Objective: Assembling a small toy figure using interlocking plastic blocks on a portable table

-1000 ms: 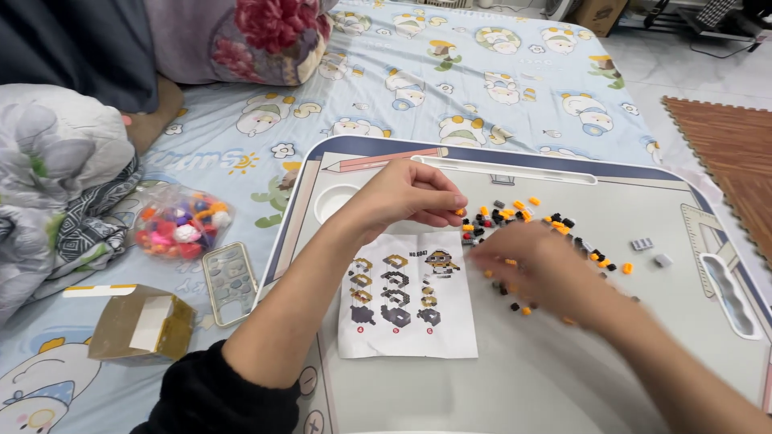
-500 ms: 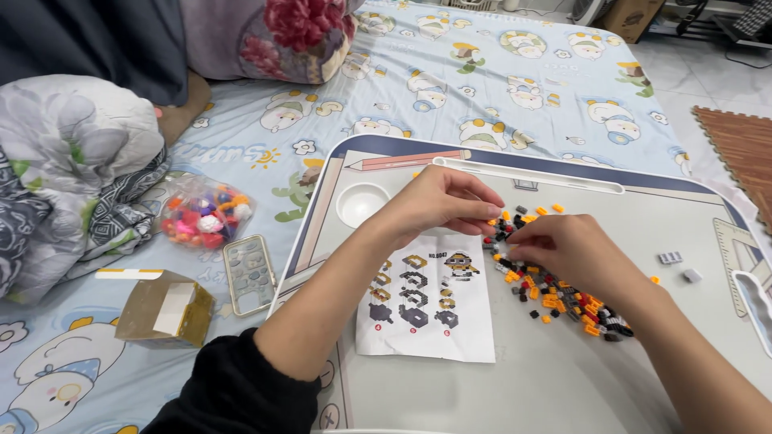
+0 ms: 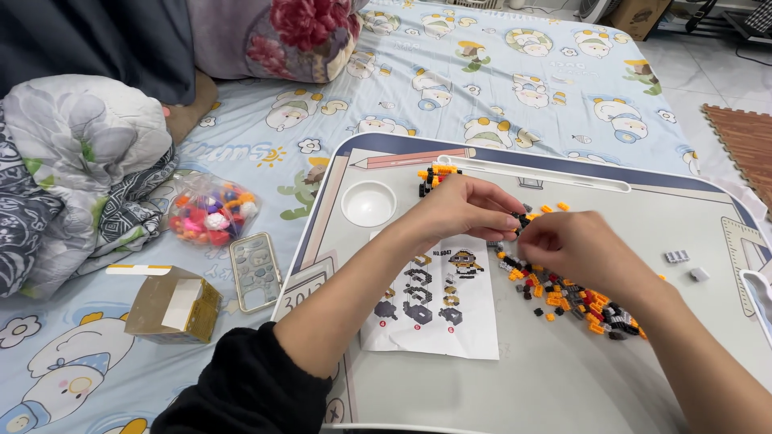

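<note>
My left hand [image 3: 462,210] and right hand [image 3: 575,245] meet over the surface [image 3: 708,321], fingertips pinched together on a tiny black brick piece [image 3: 519,219] between them. The loose pile of orange, black and grey bricks [image 3: 575,297] lies just at five o'clock of my right hand, partly under it. A small built cluster [image 3: 434,175] sits at eleven o'clock of my left hand. The instruction sheet [image 3: 438,305] lies at six o'clock, beneath my left wrist. The round cup hollow [image 3: 368,202] is at nine o'clock.
</note>
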